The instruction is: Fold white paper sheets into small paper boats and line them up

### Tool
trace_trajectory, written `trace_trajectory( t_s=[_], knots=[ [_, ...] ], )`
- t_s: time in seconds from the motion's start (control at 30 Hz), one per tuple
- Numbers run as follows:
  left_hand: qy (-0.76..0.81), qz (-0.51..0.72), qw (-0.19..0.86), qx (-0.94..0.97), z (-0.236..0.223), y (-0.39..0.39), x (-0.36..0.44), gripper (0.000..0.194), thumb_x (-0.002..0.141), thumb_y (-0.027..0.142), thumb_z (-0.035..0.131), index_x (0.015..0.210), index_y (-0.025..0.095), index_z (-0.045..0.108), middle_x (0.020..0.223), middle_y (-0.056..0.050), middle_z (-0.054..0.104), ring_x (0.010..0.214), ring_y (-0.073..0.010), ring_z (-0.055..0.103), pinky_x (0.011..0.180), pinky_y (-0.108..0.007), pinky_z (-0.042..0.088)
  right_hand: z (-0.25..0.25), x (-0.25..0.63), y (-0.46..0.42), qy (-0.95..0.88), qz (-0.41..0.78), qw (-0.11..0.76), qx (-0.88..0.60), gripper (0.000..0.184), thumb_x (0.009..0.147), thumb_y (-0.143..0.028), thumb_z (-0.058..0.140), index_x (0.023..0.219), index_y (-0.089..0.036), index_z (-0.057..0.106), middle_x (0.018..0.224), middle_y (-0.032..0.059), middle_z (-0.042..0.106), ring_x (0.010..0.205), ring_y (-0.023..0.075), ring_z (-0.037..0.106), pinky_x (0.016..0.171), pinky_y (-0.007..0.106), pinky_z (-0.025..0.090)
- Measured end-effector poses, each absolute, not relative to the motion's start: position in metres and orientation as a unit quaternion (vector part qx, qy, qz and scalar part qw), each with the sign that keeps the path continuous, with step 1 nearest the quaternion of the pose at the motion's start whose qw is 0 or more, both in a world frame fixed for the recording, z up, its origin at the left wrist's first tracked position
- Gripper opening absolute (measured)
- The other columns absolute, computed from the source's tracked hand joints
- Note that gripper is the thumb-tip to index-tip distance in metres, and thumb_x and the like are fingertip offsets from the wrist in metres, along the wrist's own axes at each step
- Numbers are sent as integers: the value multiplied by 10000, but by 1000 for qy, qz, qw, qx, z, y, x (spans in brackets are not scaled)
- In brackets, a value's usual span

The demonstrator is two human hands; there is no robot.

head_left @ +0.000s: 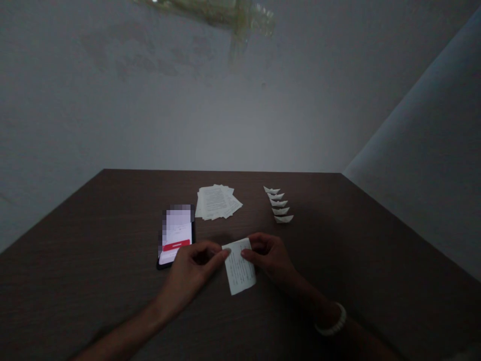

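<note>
A small printed sheet of paper (239,268), apparently folded, is held up over the table between both hands. My left hand (197,263) pinches its upper left corner between thumb and fingers. At the upper right, my right hand (271,256) grips the same paper, thumb on the printed face and fingers behind it. The paper tilts slightly, and its lower edge hangs free. Behind the hands lies a fanned stack of printed sheets (216,203). Several folded paper boats (280,211) stand in a column to the right of that stack.
A phone (176,233) with a lit screen and a red bar lies just beyond my left hand. The dark brown table (124,220) reaches back to a grey wall (225,115) with a stained patch near its top. A white bracelet (332,323) circles my right wrist.
</note>
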State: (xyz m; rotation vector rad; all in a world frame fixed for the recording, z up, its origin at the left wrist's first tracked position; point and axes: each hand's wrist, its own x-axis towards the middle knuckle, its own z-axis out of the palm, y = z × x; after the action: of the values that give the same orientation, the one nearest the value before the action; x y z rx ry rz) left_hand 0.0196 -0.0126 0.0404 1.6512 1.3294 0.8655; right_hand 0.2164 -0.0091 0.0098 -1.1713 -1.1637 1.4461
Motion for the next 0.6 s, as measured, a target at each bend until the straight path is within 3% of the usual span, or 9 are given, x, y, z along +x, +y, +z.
trace_trajectory(
  t_s=[0.4, 0.6],
  knots=[
    [491, 368, 448, 650, 42, -16, 22, 247, 791, 376, 623, 706, 164, 717, 693, -49, 728, 637, -184, 653, 562, -276, 498, 8, 215, -11, -482, 595, 460, -449, 327, 691, -447, 756, 817, -150, 700, 756, 43, 723, 675, 175, 670, 602, 269, 510],
    [483, 364, 465, 647, 42, -18, 22, 232, 799, 355, 622, 723, 161, 723, 711, -62, 736, 638, -187, 664, 554, -274, 503, 10, 212, -12, -478, 588, 454, -469, 295, 649, -412, 786, 737, -145, 698, 678, 25, 701, 609, 154, 641, 561, 251, 485]
  ],
)
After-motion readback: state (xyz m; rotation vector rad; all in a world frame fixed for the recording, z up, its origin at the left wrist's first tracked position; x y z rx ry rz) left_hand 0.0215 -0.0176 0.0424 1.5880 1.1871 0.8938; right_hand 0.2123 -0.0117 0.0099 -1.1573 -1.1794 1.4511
